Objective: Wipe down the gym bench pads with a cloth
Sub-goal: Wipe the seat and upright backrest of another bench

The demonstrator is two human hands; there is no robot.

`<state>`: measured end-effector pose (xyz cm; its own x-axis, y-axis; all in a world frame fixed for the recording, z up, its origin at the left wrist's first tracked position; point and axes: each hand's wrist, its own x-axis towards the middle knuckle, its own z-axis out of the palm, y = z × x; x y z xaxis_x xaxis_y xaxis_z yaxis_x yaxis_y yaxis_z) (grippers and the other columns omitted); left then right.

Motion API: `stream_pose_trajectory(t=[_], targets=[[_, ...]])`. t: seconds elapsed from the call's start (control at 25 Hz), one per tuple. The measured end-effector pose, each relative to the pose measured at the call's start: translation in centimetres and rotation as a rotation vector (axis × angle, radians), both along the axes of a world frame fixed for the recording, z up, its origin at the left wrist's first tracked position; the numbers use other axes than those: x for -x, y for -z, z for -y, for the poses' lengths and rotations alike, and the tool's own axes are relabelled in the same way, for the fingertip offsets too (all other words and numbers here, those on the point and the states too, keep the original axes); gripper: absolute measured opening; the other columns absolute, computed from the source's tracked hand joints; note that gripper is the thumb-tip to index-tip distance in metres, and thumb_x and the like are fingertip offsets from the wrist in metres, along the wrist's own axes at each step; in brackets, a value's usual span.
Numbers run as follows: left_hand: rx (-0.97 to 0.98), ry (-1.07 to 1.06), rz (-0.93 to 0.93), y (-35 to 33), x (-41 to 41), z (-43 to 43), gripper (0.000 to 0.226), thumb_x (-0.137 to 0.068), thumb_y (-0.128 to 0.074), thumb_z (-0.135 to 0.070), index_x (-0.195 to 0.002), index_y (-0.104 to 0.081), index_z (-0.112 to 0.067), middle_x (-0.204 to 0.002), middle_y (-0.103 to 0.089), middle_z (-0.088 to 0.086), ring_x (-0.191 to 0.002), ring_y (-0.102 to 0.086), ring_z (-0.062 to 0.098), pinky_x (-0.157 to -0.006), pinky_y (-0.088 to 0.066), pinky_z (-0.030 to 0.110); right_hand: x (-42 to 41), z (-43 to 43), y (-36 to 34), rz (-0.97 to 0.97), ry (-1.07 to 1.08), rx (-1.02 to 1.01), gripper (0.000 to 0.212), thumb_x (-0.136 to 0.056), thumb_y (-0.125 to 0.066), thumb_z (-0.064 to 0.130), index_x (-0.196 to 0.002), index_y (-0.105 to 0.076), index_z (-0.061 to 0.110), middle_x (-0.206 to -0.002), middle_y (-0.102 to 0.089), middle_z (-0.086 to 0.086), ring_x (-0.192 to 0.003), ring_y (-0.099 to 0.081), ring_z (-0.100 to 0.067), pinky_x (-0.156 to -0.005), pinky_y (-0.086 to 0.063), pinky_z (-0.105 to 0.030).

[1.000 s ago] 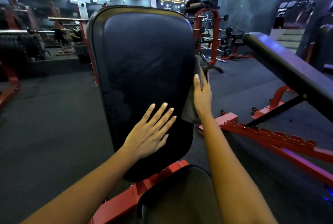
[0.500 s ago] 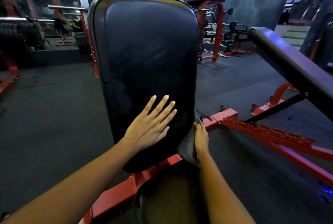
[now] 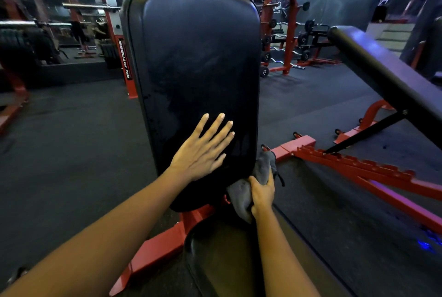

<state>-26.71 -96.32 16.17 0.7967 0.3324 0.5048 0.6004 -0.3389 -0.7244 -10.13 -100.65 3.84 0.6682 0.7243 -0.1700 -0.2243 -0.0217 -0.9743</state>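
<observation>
The upright black back pad of the bench rises from a red frame on dark rubber flooring, its glossy vinyl faintly streaked, with the seat pad low in the view. The left hand lies flat on the pad's lower face, fingers spread, while the right hand grips a bunched grey cloth against the pad's lower right edge. A second inclined bench stands to the right, a red rack of bars behind, and a mirrored wall at left.
</observation>
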Motion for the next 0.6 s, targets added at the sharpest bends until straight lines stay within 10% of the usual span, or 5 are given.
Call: stream_pose_trajectory(t=[0.6], targets=[[0.184, 0.037, 0.048, 6.1, 9.3, 3.4, 0.063, -0.090, -0.038, -0.042, -0.147, -0.025, -0.017, -0.155, -0.019, 0.005, -0.144, -0.014, 0.024, -0.117, 0.001, 0.047, 13.5, 6.8, 0.3, 0.000, -0.037, -0.022, 0.073, -0.082, -0.066, 0.006, -0.142, -0.034, 0.034, -0.147, -0.038, 0.001, -0.124, -0.046, -0.018, -0.099, -0.041, -0.030]])
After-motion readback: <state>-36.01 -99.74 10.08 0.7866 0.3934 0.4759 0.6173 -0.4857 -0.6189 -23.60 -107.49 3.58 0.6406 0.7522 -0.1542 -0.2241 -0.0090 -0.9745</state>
